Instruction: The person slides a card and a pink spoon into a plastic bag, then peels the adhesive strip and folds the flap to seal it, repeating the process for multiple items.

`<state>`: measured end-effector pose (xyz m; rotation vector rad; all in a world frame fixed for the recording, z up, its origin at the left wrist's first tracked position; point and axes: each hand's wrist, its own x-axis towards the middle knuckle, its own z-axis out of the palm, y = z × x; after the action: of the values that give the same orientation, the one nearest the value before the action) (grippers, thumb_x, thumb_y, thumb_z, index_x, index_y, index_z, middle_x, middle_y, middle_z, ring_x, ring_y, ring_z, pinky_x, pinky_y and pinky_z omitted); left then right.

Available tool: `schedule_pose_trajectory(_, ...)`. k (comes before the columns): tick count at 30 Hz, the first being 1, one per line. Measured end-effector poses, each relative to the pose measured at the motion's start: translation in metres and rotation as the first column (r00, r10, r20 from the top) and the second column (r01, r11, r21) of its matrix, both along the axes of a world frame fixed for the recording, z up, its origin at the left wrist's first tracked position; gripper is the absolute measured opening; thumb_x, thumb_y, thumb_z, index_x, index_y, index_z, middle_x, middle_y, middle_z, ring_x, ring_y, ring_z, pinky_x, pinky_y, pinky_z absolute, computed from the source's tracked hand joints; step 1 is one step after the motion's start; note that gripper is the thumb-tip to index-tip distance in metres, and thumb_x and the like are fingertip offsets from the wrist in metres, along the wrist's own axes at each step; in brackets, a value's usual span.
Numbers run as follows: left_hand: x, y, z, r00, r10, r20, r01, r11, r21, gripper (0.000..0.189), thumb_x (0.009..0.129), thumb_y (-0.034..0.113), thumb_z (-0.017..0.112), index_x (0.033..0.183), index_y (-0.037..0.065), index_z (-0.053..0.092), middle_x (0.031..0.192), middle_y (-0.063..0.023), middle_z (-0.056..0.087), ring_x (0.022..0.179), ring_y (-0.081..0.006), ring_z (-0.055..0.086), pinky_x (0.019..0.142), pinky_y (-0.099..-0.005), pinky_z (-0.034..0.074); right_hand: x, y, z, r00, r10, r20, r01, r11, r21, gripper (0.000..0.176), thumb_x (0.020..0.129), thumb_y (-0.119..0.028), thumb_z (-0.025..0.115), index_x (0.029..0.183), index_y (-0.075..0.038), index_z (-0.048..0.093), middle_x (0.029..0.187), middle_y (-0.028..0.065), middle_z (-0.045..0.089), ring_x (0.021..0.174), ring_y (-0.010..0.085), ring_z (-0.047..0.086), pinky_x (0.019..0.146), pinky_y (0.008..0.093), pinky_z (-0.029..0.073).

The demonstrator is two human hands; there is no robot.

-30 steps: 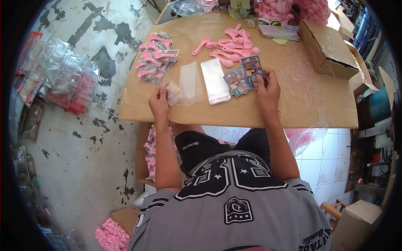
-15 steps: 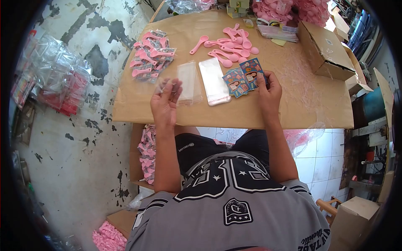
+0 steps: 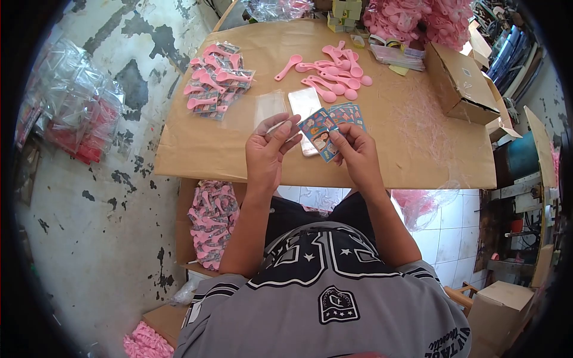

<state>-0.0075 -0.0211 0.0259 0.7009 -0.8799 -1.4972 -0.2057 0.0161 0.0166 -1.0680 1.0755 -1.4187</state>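
My left hand (image 3: 271, 149) is closed in a pinch on a thin clear plastic bag (image 3: 276, 127), hard to see against the fingers. My right hand (image 3: 358, 156) grips a blue printed card (image 3: 318, 132) between thumb and fingers, its left corner close to my left fingertips. Behind it, more printed cards (image 3: 353, 112) lie fanned on the table. A stack of clear bags (image 3: 305, 100) lies partly hidden behind the held card, with looser bags (image 3: 270, 107) to its left. Several loose pink spoons (image 3: 337, 73) lie farther back.
Pink spoons bagged with cards (image 3: 216, 83) are piled at the table's left. A cardboard box (image 3: 459, 83) stands at the right, near pink bundles (image 3: 397, 21) at the back. Below the left edge, another box holds many packed spoons (image 3: 212, 224).
My left hand has moved right, toward the middle, with the bag. My right hand has drawn one card off the pile and moved it left, so both hands are now close together.
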Motion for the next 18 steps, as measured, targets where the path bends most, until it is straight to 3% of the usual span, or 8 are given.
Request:
schedule_pose_trajectory(3, -0.006, -0.003, -0.006, 1.000, -0.012, 0.002, 0.012, 1.000, 0.007, 0.031, 0.103, 0.011, 0.066, 0.129, -0.005, 0.059, 0.123, -0.0202, 0.072, 0.110, -0.0231, 0.073, 0.096, -0.0364, 0.061, 0.003, -0.001, 0.000, 0.999, 0.010, 0.043, -0.008, 0.999, -0.031, 0.018, 0.104, -0.019, 0.068, 0.107, -0.002, 0.068, 0.081, -0.0010, 0.066, 0.065, 0.0036, 0.058, 0.058, 0.0209, 0.047)
schedule_pose_trajectory(9, -0.015, -0.005, -0.015, 0.997, -0.068, 0.022, 0.068, 0.998, 0.013, 0.031, 0.103, 0.010, 0.067, 0.129, -0.006, 0.060, 0.115, -0.0166, 0.074, 0.104, -0.0198, 0.074, 0.090, -0.0338, 0.062, -0.012, -0.006, -0.002, 0.965, 0.180, -0.191, -0.174, 0.984, 0.044, 0.018, 0.104, -0.018, 0.068, 0.110, -0.001, 0.069, 0.085, 0.0004, 0.068, 0.067, 0.0052, 0.059, 0.060, 0.0216, 0.048)
schedule_pose_trajectory(12, -0.020, -0.008, -0.020, 0.997, -0.074, 0.027, 0.074, 0.997, 0.007, 0.030, 0.103, 0.010, 0.067, 0.128, -0.006, 0.060, 0.112, -0.0167, 0.075, 0.102, -0.0192, 0.074, 0.089, -0.0334, 0.062, -0.015, -0.008, -0.003, 0.982, 0.188, -0.017, -0.188, 0.982, 0.027, 0.019, 0.102, -0.015, 0.070, 0.113, 0.000, 0.068, 0.087, 0.0010, 0.069, 0.069, 0.0061, 0.062, 0.063, 0.0219, 0.051)
schedule_pose_trajectory(15, -0.024, -0.010, -0.017, 0.998, -0.059, 0.021, 0.059, 0.998, 0.021, 0.029, 0.103, 0.010, 0.067, 0.127, -0.005, 0.061, 0.112, -0.0161, 0.075, 0.099, -0.0186, 0.075, 0.087, -0.0329, 0.062, -0.017, -0.009, -0.008, 0.988, 0.086, 0.126, -0.091, 0.995, 0.040, 0.019, 0.099, -0.011, 0.073, 0.113, 0.000, 0.066, 0.089, 0.0024, 0.069, 0.074, 0.0071, 0.065, 0.068, 0.0228, 0.055)
schedule_pose_trajectory(18, -0.034, -0.010, -0.020, 0.998, -0.064, -0.001, 0.064, 0.998, 0.025, 0.027, 0.103, 0.010, 0.067, 0.125, -0.004, 0.063, 0.113, -0.0139, 0.075, 0.099, -0.0171, 0.074, 0.087, -0.0321, 0.061, -0.023, -0.009, -0.014, 0.976, 0.122, 0.181, -0.142, 0.985, 0.101, 0.019, 0.098, -0.008, 0.073, 0.113, 0.000, 0.064, 0.094, 0.0047, 0.070, 0.082, 0.0084, 0.068, 0.073, 0.0241, 0.057)
